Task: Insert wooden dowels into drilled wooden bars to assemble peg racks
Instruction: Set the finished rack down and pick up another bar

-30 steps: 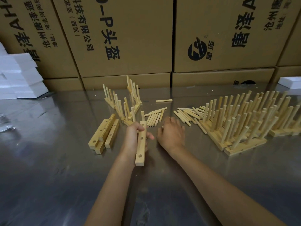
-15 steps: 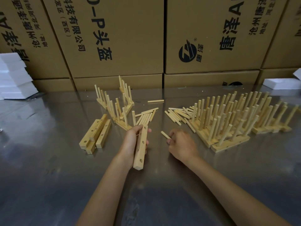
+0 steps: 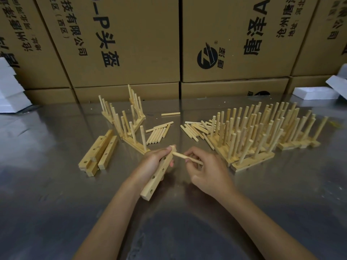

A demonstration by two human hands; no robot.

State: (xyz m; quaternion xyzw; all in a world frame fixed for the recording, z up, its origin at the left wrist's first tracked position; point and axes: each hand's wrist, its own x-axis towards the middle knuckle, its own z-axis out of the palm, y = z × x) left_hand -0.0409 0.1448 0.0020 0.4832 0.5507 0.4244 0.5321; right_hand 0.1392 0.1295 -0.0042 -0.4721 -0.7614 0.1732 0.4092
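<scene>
My left grip (image 3: pixel 155 160) curls round a pale drilled wooden bar (image 3: pixel 158 172). My right grip (image 3: pixel 204 169) pinches a short round wooden dowel (image 3: pixel 185 157), its tip touching the bar's far end.

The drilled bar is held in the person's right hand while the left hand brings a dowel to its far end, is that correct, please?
Not quite: the hands are swapped. In the head view the left hand grips the drilled bar, and the right hand pinches the dowel, whose tip meets the bar's far end. The rest stands.
</scene>
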